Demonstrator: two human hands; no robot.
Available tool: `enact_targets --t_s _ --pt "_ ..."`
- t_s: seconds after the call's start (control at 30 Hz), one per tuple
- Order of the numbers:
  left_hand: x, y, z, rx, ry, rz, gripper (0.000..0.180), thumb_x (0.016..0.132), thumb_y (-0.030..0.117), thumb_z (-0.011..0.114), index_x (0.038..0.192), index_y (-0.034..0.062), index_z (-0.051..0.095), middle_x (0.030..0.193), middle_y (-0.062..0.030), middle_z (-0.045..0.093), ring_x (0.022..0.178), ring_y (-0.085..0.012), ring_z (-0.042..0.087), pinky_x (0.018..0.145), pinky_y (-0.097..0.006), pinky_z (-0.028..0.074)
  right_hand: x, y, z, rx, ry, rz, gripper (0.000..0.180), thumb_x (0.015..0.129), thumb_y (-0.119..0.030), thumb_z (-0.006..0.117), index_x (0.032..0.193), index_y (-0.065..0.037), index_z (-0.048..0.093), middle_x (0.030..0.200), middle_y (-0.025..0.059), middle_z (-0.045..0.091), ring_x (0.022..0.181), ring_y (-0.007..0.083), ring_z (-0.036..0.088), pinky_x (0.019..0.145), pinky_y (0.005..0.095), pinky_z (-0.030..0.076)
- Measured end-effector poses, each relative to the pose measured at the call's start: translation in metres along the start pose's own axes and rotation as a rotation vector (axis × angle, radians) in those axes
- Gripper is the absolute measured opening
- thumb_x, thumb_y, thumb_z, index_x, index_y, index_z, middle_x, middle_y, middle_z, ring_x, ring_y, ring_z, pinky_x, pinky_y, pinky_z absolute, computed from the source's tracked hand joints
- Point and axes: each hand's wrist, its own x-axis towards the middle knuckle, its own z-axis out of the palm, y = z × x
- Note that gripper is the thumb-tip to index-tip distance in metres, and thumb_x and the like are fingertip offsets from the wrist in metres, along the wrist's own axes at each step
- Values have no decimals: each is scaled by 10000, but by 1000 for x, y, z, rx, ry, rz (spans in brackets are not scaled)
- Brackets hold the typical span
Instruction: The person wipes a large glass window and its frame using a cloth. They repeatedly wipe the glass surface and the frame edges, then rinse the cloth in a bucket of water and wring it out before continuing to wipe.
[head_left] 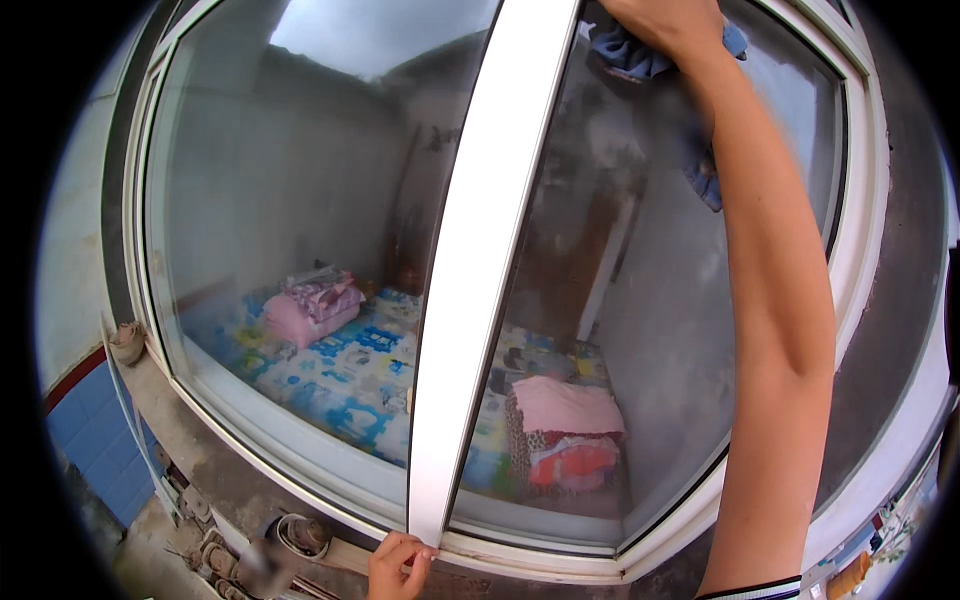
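Observation:
My right arm stretches up along the right-hand window pane (570, 250). At its top my right hand (675, 25) is closed on a blue cloth (625, 55) pressed to the glass, part of it showing on either side of the hand. A dark blue patch lower on the pane looks like the cloth's reflection. Low in the middle, my left hand (398, 565) has its fingers bent over the lower rail of the white window frame (480, 270), at the foot of the upright bar.
Through the glass show a bed with a blue patterned sheet (375, 345) and folded pink bedding (565, 410). Below the sill at left stand several pots (303, 535) and a thin pale pole (135, 430). Blue tiles (95, 430) cover the low wall.

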Motion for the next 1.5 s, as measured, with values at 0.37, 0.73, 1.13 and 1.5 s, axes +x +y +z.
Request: enact_targets --t_s 0.37,0.73,1.13,1.5 --pt "-25 30 -7 -41 -9 -128 117 909 44 626 870 16 733 851 -93 639 770 -189 615 663 -295 488 -323 -152 -52 310 -110 109 321 630 -193 711 950 -178 690 1219 5 656 1223 297 523 955 454 374" --pt "-134 5 -96 176 78 -175 134 920 65 613 846 3 706 874 -116 618 718 -187 589 631 -294 468 -592 -209 -221 1136 -1087 187 311 661 -62 676 949 -172 718 1115 27 684 1049 285 613 865 386 508" --pt "-321 -9 -198 124 339 -542 230 1020 104 530 848 -18 619 916 -69 566 678 -96 513 571 -218 433 -420 -99 -131 -32 -129 242 505 798 -92 640 1259 -297 657 1411 20 538 1212 352 473 1028 439 404" --pt "-377 30 -231 230 391 -648 254 1002 109 550 787 -11 613 836 -68 574 737 -128 527 594 -257 397 -648 -329 -194 94 -809 261 384 827 -132 629 1186 -261 668 1339 -2 531 1136 340 492 860 478 440"
